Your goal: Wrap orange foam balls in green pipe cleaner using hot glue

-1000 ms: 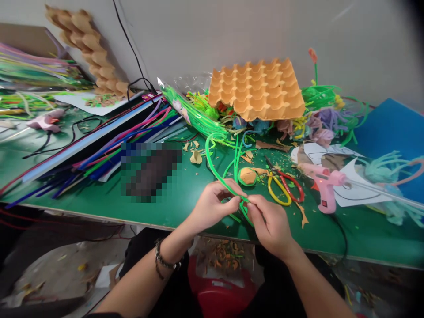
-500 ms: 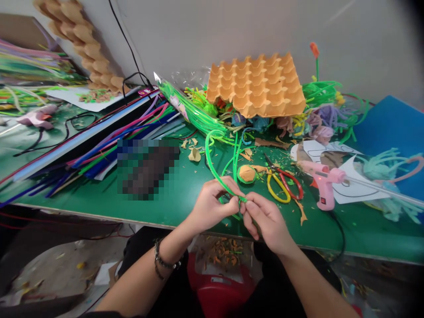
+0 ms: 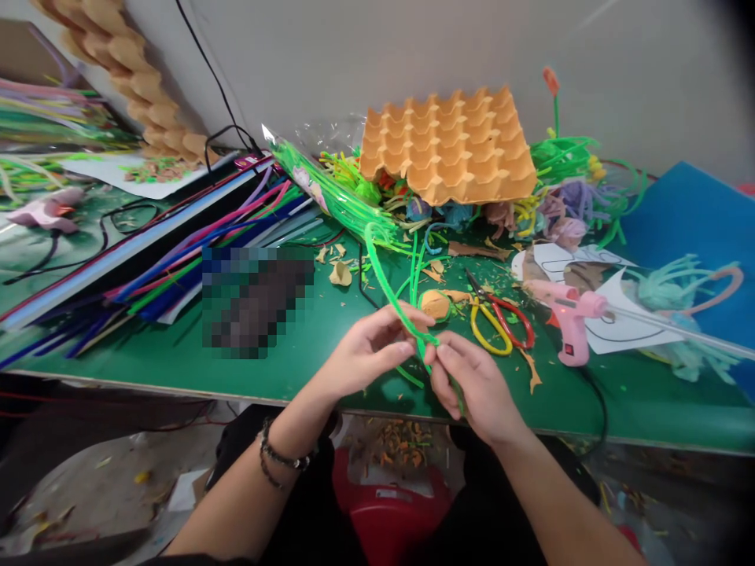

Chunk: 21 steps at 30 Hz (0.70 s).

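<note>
Green pipe cleaners (image 3: 383, 275) were pinched by the right hand's (image 3: 480, 385) thumb and fingers, the left hand (image 3: 357, 355) held half-open around them, at eight o'clock from the pliers (image 3: 482, 295) on the table (image 3: 177, 354).

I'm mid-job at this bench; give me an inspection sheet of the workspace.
Surface: glossy green tabletop, strewn with tan scraps.
Job's things: long green fuzzy stems at the hands; cutters with red and yellow handles beyond.
Clutter: tan moulded egg tray over multicoloured fuzzy pieces.
Hands: right hand pinches the stems; left hand beside them, grip unclear.
Cables: black cord from pink glue gun passes the near edge.
Surroundings: grey wall behind; red plastic object below.
</note>
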### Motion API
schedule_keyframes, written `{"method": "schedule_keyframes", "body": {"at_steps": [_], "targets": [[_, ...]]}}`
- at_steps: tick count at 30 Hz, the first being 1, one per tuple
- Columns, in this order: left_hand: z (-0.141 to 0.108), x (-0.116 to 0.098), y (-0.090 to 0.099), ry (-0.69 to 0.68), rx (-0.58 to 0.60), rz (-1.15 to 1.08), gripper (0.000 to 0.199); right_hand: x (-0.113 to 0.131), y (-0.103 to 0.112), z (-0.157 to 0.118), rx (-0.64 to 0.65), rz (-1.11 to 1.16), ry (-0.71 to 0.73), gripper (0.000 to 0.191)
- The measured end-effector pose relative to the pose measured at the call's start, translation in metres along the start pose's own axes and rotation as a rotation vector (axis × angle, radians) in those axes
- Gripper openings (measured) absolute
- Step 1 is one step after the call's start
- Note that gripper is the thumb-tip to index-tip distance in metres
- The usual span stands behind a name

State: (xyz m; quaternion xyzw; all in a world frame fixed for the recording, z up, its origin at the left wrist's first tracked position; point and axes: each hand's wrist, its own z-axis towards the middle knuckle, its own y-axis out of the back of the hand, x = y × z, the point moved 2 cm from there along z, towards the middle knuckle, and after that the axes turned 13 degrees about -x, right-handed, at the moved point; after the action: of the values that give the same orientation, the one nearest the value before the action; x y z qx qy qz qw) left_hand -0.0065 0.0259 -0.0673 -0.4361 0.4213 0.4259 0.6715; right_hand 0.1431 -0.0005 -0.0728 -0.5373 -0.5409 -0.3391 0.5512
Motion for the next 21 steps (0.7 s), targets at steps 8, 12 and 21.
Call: {"method": "schedule_keyframes", "body": {"at_steps": [8, 12, 21], "targets": [[0.009, 0.006, 0.015, 0.105, -0.406, -0.190, 0.032, 0.009, -0.018, -0.012, 0.277, -0.524, 0.266, 0.020], [0.013, 0.004, 0.024, 0.072, -0.567, -0.222, 0.030, 0.009, -0.022, -0.015, 0.451, -0.568, 0.361, 0.019], [0.008, 0.005, 0.024, -0.132, -0.608, 0.095, 0.039, 0.003, -0.030, -0.019, 0.799, -0.528, 0.454, 0.027]]}}
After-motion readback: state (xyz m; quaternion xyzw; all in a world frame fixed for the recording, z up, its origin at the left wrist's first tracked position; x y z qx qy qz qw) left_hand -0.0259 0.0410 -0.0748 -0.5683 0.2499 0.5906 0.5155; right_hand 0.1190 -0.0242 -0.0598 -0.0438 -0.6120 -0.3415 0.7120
